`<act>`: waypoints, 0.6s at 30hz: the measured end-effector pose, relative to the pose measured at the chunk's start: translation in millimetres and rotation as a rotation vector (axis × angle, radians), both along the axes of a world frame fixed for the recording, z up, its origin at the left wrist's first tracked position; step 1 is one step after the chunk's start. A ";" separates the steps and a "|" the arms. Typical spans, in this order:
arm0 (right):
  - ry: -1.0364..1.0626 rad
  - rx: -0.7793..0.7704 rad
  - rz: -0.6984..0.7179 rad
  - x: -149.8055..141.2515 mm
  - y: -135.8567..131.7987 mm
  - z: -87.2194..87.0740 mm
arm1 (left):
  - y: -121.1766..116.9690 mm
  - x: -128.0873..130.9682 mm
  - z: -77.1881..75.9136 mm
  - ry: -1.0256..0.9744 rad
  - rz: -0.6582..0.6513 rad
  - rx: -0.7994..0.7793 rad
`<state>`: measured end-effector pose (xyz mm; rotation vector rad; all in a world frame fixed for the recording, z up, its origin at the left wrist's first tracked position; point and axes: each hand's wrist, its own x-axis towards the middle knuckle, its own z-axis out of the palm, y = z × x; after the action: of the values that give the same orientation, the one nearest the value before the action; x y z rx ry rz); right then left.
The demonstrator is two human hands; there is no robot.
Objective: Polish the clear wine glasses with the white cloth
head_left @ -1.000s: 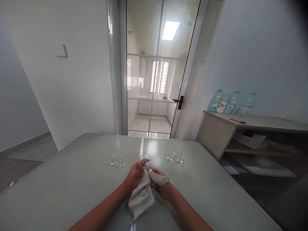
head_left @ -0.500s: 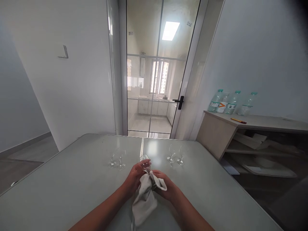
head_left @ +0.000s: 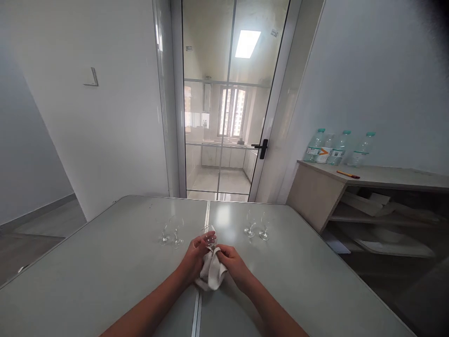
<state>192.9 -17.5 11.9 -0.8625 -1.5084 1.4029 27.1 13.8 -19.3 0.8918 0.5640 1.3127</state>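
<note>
In the head view, my left hand has its fingers wrapped round the bowl of a small stemmed glass, tilted above the table's centre seam. Just below the bowl, my right hand pinches a white cloth that bunches around the stem. The cloth hides the glass's foot and most of the stem. Beyond my left hand, a clear stemmed glass stands upright beside another stemmed glass. Past my right hand, two more stand upright, a nearer glass and its neighbour.
The grey-green table reaches to a glazed door with a black handle. At the right stands a wooden shelf unit bearing several plastic bottles and an orange-yellow pen-like object. Papers and boards lie on its shelves.
The cloth has been gathered upward into a shorter bunch, and its hanging end no longer drapes low. My right hand has shifted its grip close under the bowl. The left still holds the glass.
</note>
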 end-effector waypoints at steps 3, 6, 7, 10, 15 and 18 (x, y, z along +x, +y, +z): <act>0.218 -0.270 0.101 1.8 1.6 -0.8 | -2.6 0.2 3.0 -0.005 -0.047 0.018; 0.312 -0.289 -0.001 0.0 5.6 -5.2 | -4.7 -0.4 6.2 0.009 -0.046 0.049; 0.339 -0.265 -0.062 -1.1 7.3 -6.6 | -5.4 -0.6 7.1 0.025 -0.041 0.061; 0.420 -0.265 -0.202 -2.7 10.6 -7.2 | -7.2 0.1 9.5 0.071 -0.063 0.117; 0.314 -0.195 -0.126 4.5 6.4 2.2 | -7.1 2.5 12.7 0.145 -0.032 0.160; 0.060 -0.030 -0.015 7.9 4.0 3.9 | -5.5 0.3 11.6 0.138 0.021 0.127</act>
<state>200.8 -13.5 15.8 -0.8411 -1.4359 1.4316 27.3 8.3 -7.7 1.0894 0.6036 1.3243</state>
